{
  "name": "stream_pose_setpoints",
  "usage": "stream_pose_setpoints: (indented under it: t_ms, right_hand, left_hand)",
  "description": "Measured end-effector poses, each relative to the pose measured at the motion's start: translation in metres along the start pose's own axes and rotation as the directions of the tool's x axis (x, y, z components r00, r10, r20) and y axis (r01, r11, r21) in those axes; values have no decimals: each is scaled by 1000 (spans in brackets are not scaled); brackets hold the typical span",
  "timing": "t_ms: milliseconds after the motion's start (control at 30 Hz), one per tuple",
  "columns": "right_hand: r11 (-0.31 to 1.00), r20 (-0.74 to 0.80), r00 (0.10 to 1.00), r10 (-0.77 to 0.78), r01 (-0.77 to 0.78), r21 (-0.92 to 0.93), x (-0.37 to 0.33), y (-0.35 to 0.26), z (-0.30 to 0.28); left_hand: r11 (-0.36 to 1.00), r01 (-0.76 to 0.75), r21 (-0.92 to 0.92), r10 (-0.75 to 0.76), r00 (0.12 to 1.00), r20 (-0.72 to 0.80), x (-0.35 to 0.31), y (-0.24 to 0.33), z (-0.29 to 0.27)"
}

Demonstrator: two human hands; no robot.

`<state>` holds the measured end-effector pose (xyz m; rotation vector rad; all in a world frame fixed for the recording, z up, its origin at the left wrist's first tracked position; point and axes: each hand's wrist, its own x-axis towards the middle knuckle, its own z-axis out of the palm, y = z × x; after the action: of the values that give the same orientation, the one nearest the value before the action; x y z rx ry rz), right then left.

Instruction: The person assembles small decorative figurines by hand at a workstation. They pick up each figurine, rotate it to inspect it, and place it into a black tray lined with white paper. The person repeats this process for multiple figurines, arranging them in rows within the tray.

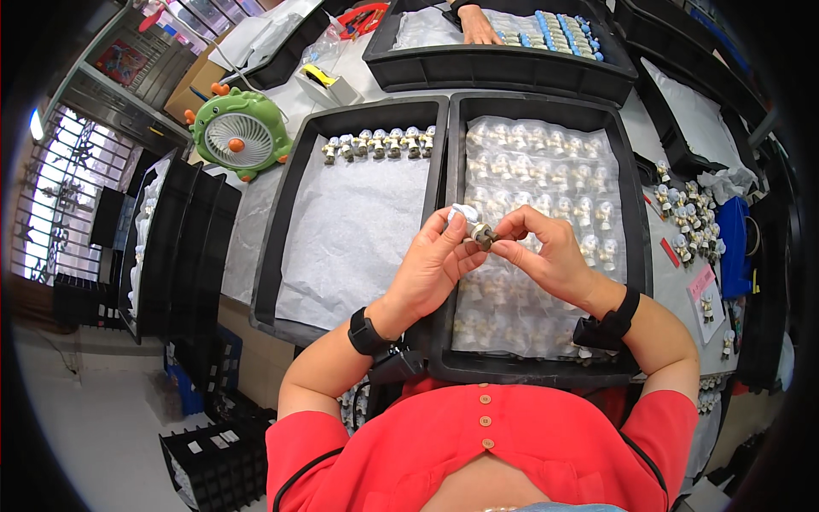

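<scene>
Bridging left fingers (455,225) and right fingers (507,247): figurine (479,229)

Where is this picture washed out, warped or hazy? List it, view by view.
Head view: the barred window at left is glaringly bright, and its grille bends near the dark fisheye rim; head view: figurines under the translucent sheet look hazy; head view: the held figurine is clearer, though fingers partly cover it.
</scene>
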<state>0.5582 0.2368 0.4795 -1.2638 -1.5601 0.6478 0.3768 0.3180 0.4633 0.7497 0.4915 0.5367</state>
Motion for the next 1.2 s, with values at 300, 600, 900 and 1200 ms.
stream_pose_setpoints:
  t_ms: [300, 600, 900, 1200]
  right_hand:
    - [997, 38, 998, 53, -55, 50, 1, -3, -3]
    - [997, 64, 998, 17, -22, 79, 2, 0, -3]
    - [988, 123, 992, -18, -1, 154, 2, -2, -1]
    - [987, 127, 991, -40, 19, 161, 1, 2, 2]
  left_hand:
    - [995, -74, 60, 74, 997, 7, -12, 19, 21]
    - [996, -72, -59, 68, 996, -61, -8, 63, -11]
    - [982, 64, -178, -49, 995, 91, -2, 24, -12]
    - [998, -15, 58, 11, 997, 74, -3, 17, -6]
